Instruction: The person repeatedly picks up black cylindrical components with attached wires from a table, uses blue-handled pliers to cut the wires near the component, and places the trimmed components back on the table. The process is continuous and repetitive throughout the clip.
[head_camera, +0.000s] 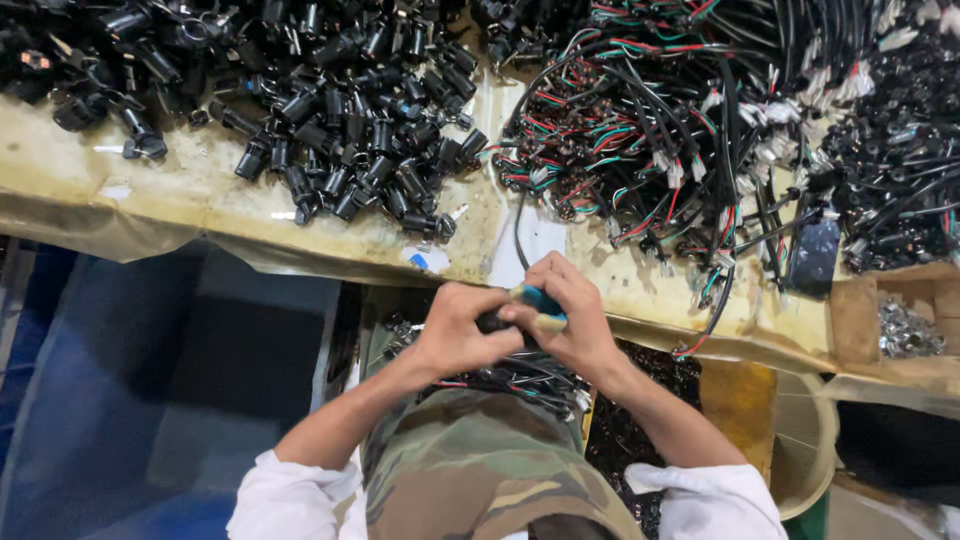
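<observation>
My left hand (458, 330) and my right hand (572, 322) meet just below the workbench's front edge, fingers closed together on a small black part (490, 322). A blue-handled tool (541, 300) sits in my right hand's fingers. A black cable (520, 232) runs from the hands up onto the bench. Under my hands, on my camouflage lap (480, 460), lies a bundle of black wired parts (530, 378).
The worn yellowish bench (200, 190) carries a heap of black cylindrical parts (350, 120) at left and tangled wire harnesses (660, 130) with red, green and black leads at right. A cardboard box of metal bits (905, 330) sits far right. A blue bin (150, 400) stands lower left.
</observation>
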